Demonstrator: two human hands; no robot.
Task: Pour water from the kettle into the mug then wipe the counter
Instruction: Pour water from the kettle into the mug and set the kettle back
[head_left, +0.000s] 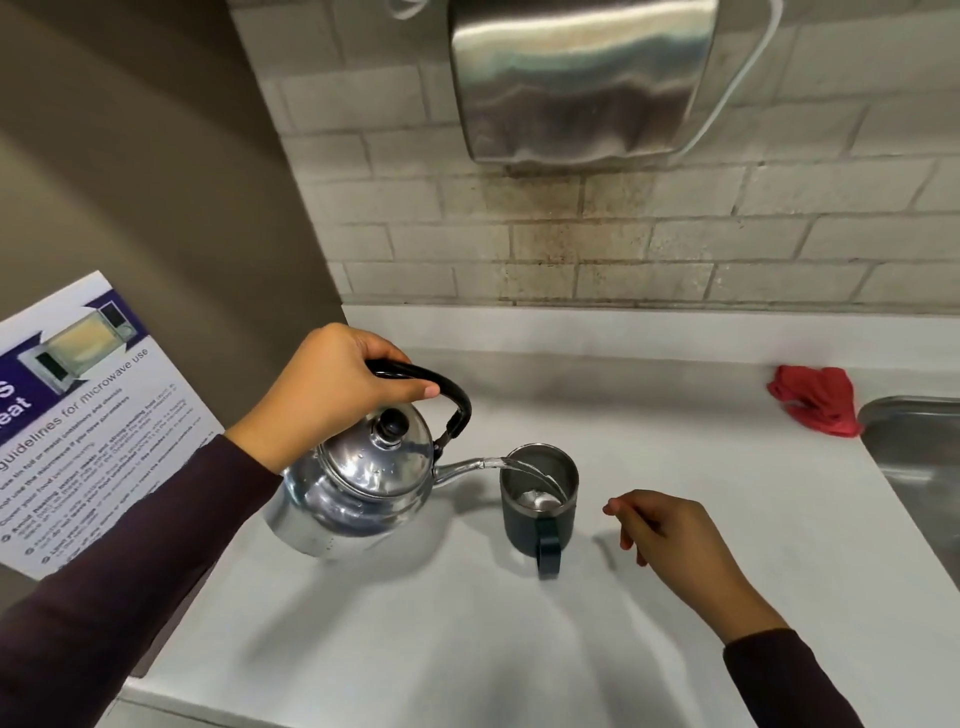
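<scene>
I see the left hand (332, 384) clenched around the black handle of the steel kettle (358, 483), fingers wrapped over the top, the body hanging tilted below them. Its spout reaches the rim of the dark mug (537, 491), just right of the kettle, and water streams in. The right hand (670, 540) hovers just right of the mug, fingers loosely curled, holding nothing. A red cloth (815, 400) lies well right of the mug on the white counter (467, 623).

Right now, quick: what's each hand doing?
Left hand: closed on the kettle handle, pouring into the mug.
Right hand: open, holding nothing.
</scene>
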